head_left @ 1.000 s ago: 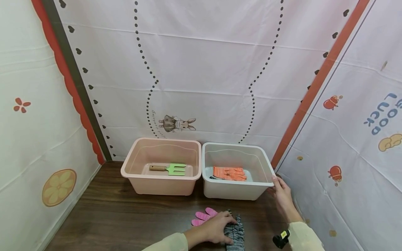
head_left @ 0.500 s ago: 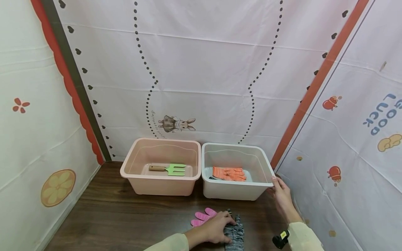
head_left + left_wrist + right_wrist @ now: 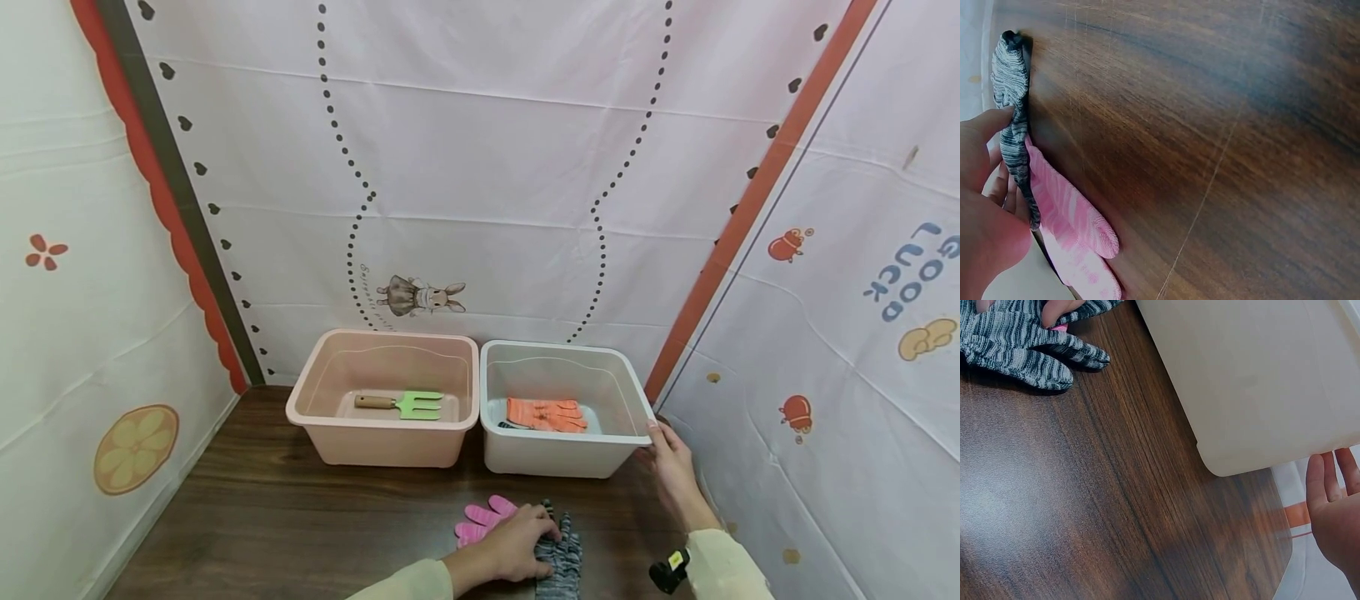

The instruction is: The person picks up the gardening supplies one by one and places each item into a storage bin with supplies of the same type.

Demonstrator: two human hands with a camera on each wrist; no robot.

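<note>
Head view: left hand (image 3: pixel 513 546) pinches gray glove (image 3: pixel 558 571) on tabletop (image 3: pixel 300 517), beside pink glove (image 3: pixel 477 521); right hand (image 3: pixel 672 471) grips corner of white bin (image 3: pixel 551 458). Shown only here: fork (image 3: pixel 410 405) in peach bin (image 3: pixel 390 446), orange glove (image 3: pixel 546 415) in white bin. Left wrist view: left thumb (image 3: pixel 988 123) touches gray glove. Right wrist view: right fingers (image 3: pixel 1316 478) touch white bin.

Printed white walls (image 3: pixel 487 167), orange border (image 3: pixel 760 200), dark wood-grain tabletop (image 3: pixel 300 517)

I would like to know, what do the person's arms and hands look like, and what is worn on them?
The left hand and right hand are bare. The left sleeve and right sleeve are pale cream-yellow and look plain. Near the right wrist is a small black device with a yellow mark.
</note>
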